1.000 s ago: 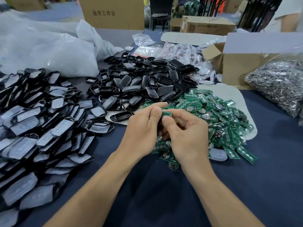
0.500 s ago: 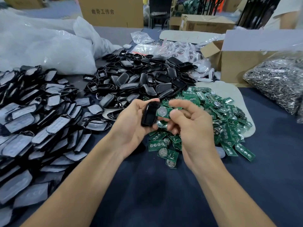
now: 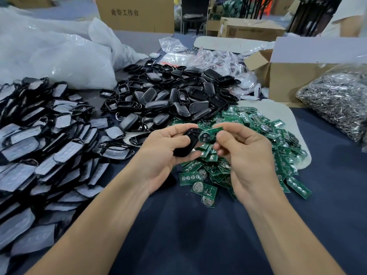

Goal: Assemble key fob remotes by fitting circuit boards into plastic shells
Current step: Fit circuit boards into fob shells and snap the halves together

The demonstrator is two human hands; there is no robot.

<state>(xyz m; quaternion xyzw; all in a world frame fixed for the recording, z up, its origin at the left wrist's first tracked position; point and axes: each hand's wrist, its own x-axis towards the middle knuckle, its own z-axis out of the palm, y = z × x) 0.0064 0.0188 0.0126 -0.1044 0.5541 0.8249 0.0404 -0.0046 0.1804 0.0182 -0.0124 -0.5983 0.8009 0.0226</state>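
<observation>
Now your left hand (image 3: 158, 155) grips the shell (image 3: 188, 143) and your right hand (image 3: 244, 155), newly drawn apart, pinches the board (image 3: 208, 134) beside it, unseated.

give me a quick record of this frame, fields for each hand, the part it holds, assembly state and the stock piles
left hand: grips a black shell
right hand: pinches a green circuit board
assembly state: board held beside the shell's upper end, not yet seated
stock ahead: pile of black shells, pile of green boards to its right
stock at left: grey film-covered pieces
surface: dark blue table
</observation>
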